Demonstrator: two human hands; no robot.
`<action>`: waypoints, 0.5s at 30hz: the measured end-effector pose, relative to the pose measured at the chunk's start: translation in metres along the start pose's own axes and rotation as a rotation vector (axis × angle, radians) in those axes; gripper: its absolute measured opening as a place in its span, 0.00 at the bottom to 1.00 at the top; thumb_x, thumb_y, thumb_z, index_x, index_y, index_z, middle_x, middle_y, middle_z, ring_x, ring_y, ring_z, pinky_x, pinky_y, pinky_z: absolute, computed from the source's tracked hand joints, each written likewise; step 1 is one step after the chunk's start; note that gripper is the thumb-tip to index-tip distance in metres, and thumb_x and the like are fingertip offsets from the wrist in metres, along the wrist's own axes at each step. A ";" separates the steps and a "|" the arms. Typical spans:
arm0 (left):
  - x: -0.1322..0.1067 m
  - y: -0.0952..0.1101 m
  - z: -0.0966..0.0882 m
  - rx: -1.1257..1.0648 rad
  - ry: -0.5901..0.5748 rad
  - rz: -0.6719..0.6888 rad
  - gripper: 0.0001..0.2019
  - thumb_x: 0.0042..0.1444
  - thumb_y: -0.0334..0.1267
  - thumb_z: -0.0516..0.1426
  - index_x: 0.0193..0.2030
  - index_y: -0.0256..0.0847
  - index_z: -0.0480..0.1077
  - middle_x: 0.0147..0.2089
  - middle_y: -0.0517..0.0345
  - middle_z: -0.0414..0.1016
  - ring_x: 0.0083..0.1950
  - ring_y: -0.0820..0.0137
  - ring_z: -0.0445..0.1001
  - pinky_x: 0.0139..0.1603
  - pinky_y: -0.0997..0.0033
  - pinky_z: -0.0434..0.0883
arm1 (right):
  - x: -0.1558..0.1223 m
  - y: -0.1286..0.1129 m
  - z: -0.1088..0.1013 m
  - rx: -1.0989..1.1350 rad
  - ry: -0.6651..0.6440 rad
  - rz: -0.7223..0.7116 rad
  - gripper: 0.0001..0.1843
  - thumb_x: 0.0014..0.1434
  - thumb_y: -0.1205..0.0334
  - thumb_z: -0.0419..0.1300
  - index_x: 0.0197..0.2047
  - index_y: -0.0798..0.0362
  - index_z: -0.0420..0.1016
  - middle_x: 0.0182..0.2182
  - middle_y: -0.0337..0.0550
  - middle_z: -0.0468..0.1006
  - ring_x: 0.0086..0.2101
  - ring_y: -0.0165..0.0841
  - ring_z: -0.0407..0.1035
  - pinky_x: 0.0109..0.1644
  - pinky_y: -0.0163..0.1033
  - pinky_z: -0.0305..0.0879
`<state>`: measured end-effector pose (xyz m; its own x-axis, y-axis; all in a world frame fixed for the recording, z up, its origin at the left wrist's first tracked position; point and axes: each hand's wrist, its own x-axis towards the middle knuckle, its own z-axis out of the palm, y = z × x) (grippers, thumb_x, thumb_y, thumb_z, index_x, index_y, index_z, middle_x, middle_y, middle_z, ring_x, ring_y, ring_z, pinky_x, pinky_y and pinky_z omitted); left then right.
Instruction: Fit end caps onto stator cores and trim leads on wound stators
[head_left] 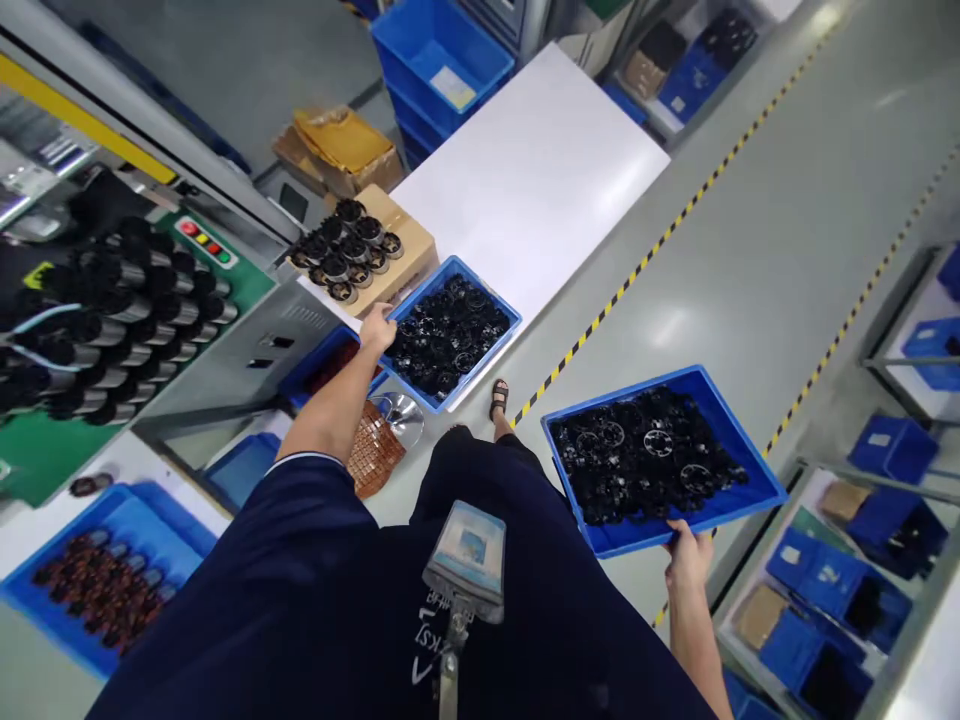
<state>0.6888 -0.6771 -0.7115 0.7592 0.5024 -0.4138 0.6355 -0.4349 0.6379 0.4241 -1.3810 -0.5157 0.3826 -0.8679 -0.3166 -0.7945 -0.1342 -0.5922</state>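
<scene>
My left hand (376, 330) grips the near-left rim of a blue bin (491, 303) full of black ring-shaped parts, which rests on the corner of a white table (540, 170). My right hand (688, 556) holds the near edge of a second blue bin (739, 462), also filled with black round parts, and carries it in the air over the grey floor at my right side. Both hands have their fingers closed on the bin rims. The view is strongly tilted.
A cardboard box (397, 245) topped with round black-and-metal parts sits beside the left bin. Rows of dark cylinders (112, 320) lie on a green machine bed. More blue bins (105, 585) stand at lower left and on shelves (847, 590) at right. Yellow-black floor tape (660, 240) crosses ahead.
</scene>
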 end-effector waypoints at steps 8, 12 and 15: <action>-0.154 -0.047 0.099 -0.283 0.248 -0.364 0.32 0.79 0.48 0.70 0.84 0.44 0.72 0.88 0.39 0.68 0.85 0.41 0.72 0.85 0.26 0.74 | 0.080 -0.243 0.089 -0.444 -0.342 -0.472 0.24 0.79 0.48 0.75 0.36 0.52 0.75 0.28 0.29 0.71 0.27 0.26 0.63 0.33 0.34 0.65; -0.189 -0.045 0.149 -0.466 0.116 -0.418 0.30 0.79 0.49 0.70 0.81 0.42 0.75 0.80 0.39 0.78 0.76 0.47 0.82 0.79 0.34 0.82 | 0.066 -0.373 0.184 -0.591 -0.604 -0.773 0.21 0.69 0.57 0.77 0.30 0.50 0.73 0.25 0.30 0.70 0.28 0.30 0.62 0.38 0.38 0.62; -0.189 -0.049 0.161 -0.541 0.071 -0.450 0.31 0.80 0.50 0.70 0.82 0.42 0.74 0.79 0.39 0.79 0.75 0.47 0.83 0.79 0.33 0.81 | 0.031 -0.449 0.275 -0.683 -0.804 -0.962 0.15 0.61 0.62 0.76 0.29 0.50 0.75 0.25 0.33 0.74 0.33 0.35 0.67 0.43 0.43 0.64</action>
<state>0.5364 -0.8713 -0.7693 0.4161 0.6015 -0.6819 0.7131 0.2495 0.6552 0.9223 -1.2163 -0.4635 0.8692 0.1635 -0.4667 -0.0552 -0.9057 -0.4202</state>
